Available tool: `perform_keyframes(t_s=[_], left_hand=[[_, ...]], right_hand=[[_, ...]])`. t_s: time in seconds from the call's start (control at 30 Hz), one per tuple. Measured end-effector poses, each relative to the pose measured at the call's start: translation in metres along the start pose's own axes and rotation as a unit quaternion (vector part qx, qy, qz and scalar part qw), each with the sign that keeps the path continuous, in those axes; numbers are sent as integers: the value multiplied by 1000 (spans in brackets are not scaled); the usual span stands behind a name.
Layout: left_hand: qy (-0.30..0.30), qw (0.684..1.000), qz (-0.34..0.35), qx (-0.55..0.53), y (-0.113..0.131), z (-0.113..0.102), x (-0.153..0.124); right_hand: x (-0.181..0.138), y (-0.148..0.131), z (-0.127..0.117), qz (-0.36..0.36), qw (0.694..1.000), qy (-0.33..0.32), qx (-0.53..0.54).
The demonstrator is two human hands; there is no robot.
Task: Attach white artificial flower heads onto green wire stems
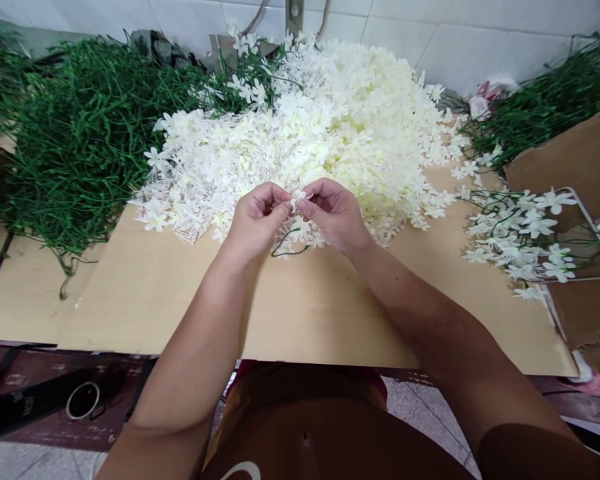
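One small white artificial flower (pixel 299 198) is pinched between thumb and forefinger of both the left hand (pixel 261 217) and the right hand (pixel 333 210), over the middle of the tan bench (pixel 310 313). One heap of white artificial blossoms (pixel 300 143) is piled toward the far edge; one tangled green plastic stem pile (pixel 85 133) is set at the far left corner.

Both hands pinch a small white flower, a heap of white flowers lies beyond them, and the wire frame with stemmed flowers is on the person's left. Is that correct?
Not quite: the head view shows the wire frame with stemmed flowers on the person's right. The left hand and right hand do pinch a small white flower, and the heap of white flowers lies beyond them.
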State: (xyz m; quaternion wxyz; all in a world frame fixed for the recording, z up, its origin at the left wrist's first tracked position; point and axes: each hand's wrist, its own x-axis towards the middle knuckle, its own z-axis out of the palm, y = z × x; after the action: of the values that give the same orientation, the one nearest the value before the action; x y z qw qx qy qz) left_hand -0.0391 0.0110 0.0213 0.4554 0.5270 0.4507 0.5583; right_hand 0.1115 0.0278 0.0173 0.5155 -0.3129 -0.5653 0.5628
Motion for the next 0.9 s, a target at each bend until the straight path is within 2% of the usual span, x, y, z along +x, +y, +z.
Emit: perform_keyframes(t_s=[0.2, 0.47, 0.7, 0.8, 0.9], left_hand=[[-12, 1000, 23, 11, 0, -2, -1], [-36, 998, -17, -46, 6, 0, 0], [20, 998, -47, -31, 8, -1, 3], [34, 998, -48, -25, 7, 0, 3], [30, 999, -38, -19, 6, 1, 3]], right_hand=[[0, -7, -3, 13, 1000, -10, 20], [-3, -15, -4, 103, 987, -24, 119], [0, -10, -9, 167, 971, -42, 169], [-2, -8, -6, 195, 966, -79, 149], [-3, -6, -2, 196, 969, -83, 129]])
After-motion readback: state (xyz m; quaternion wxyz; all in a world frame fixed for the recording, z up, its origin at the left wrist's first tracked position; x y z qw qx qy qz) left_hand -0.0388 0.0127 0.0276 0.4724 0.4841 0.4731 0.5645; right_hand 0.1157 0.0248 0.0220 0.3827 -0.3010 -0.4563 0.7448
